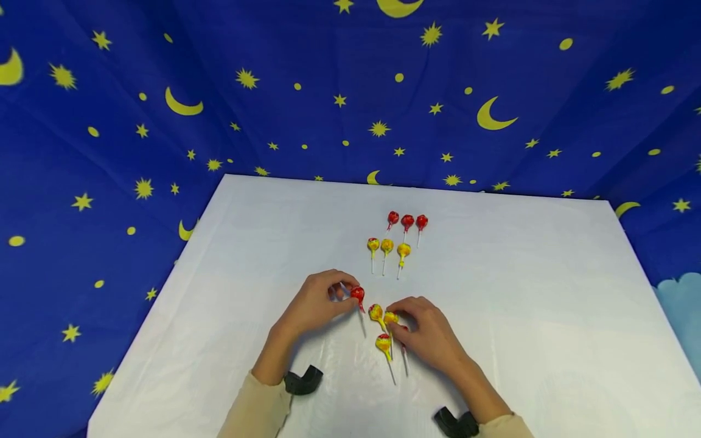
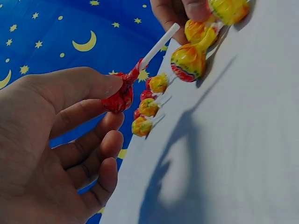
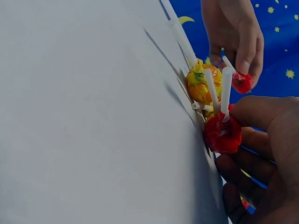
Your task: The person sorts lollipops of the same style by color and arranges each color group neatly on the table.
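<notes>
My left hand (image 1: 323,301) pinches a red lollipop (image 1: 358,293) by its wrapped head between thumb and fingers. In the left wrist view its white stick points up and away from the palm. My right hand (image 1: 429,331) has thumb and forefinger on a yellow lollipop (image 1: 391,317), pinching its head at the table. Close to that hand lies another red lollipop (image 3: 223,135), mostly covered by the hand in the head view. Two more yellow lollipops, one upper (image 1: 375,311) and one lower (image 1: 383,342), lie just left of the right hand.
Farther back on the white table (image 1: 520,292) lie a row of three red lollipops (image 1: 408,220) and, nearer, a row of three yellow lollipops (image 1: 387,246), sticks toward me. A blue cloth (image 1: 306,115) with moons and stars hangs behind the table. Black wrist mounts (image 1: 303,381) sit by both wrists.
</notes>
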Tool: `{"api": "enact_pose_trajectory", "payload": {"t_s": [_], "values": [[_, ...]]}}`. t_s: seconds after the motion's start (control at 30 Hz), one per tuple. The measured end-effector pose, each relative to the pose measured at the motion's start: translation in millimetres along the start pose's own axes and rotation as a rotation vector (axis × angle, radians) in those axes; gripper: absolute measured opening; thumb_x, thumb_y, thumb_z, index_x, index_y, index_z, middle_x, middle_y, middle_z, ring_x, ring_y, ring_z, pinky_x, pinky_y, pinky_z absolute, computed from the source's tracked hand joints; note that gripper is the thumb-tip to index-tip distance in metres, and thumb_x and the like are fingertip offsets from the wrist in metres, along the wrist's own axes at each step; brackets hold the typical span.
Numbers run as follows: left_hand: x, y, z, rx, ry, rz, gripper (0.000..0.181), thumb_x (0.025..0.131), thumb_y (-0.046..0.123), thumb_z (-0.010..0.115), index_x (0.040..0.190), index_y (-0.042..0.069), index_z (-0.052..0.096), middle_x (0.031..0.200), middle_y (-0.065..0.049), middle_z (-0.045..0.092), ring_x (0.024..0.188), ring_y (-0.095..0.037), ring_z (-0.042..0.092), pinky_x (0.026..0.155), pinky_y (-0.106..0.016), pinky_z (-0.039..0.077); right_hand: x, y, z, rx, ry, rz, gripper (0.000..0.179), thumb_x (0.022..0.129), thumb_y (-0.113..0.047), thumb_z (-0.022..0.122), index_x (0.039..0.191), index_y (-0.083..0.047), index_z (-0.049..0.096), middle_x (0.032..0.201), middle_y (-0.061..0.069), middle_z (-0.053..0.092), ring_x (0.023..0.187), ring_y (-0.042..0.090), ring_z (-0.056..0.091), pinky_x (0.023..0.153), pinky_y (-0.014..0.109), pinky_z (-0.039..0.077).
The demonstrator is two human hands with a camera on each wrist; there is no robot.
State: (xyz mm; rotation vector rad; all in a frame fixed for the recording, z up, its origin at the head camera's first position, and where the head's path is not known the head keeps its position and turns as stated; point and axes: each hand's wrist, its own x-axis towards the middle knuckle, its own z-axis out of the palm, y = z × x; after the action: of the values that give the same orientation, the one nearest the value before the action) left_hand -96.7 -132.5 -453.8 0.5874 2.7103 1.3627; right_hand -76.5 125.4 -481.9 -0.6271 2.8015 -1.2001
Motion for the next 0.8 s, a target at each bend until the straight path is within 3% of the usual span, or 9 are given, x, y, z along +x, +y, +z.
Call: {"api": "enact_pose_trajectory", "payload": {"t_s": [0.27,0.53,0.8], "values": [[23.8,2.6,-3.4,-0.012,0.027,0.011,0.023,0.084,0.023,0.075,0.106,0.024,0.069,0.090,0.005,0.063,0.073,-0.010,0.055,0.067,-0.030,0.047,-1.3,-0.3,0.2,0.001,0.005,-0.006,0.021,0.080,-0.025,0.078,0.100,-0.025,0.071,0.095,-0.019,0.062,0.093,0.002,0.053,0.082,0.036,0.047],[45.2,2.0,-6.4,-0.008,0.049,0.052,0.022,0.085,0.023,0.074,0.107,0.023,0.069,0.094,0.012,0.063,0.075,-0.011,0.056,0.067,-0.030,0.047,-0.3,-2.3,-0.9,-0.015,-0.003,0.006,0.022,0.081,-0.026,0.078,0.101,-0.027,0.070,0.094,-0.021,0.061,0.092,0.003,0.052,0.082,0.035,0.046],[70.8,-3.7,-6.7,0.017,0.058,0.015,0.022,0.086,0.023,0.073,0.107,0.024,0.069,0.095,0.013,0.062,0.073,-0.013,0.052,0.058,-0.031,0.043,-0.7,-2.3,-1.3,-0.031,-0.005,0.010,0.021,0.081,-0.026,0.078,0.101,-0.026,0.070,0.094,-0.020,0.061,0.090,0.002,0.051,0.081,0.034,0.046]]}}
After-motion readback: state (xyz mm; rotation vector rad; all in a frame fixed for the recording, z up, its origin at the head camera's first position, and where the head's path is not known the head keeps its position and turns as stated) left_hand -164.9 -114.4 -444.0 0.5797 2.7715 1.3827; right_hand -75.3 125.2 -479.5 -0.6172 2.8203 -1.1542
